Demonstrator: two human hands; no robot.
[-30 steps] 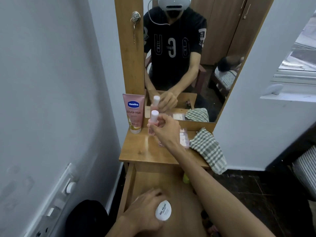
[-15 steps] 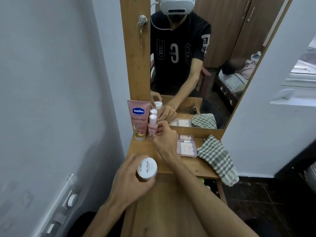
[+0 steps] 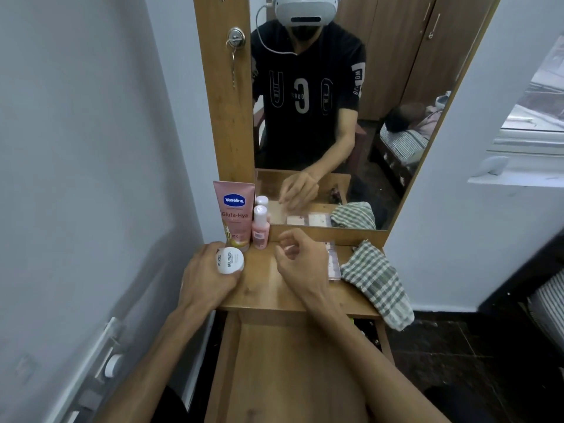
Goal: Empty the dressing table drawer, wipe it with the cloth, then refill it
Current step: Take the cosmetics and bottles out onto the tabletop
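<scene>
The wooden drawer [image 3: 290,361] stands pulled out below the dressing table top [image 3: 268,288]. My left hand [image 3: 204,276] grips a white round nail polish remover jar [image 3: 231,260] at the top's left edge, just in front of the pink Vaseline tube [image 3: 233,215]. A small pink bottle [image 3: 260,228] with a white cap stands beside the tube. My right hand [image 3: 300,257] hovers over the top with loosely curled fingers, holding nothing, right of the bottle. A clear flat case [image 3: 333,264] lies partly behind that hand. The checked cloth [image 3: 377,282] hangs over the right edge.
A mirror [image 3: 335,117] rises behind the table top, with a wooden frame and a keyed lock [image 3: 235,38] at its left. White walls close in on both sides. A wall socket panel [image 3: 106,361] sits low on the left. The floor at right is dark.
My right hand let go of the pink bottle and drew back from it. My left hand carried the white jar up from the drawer to the table top's left edge.
</scene>
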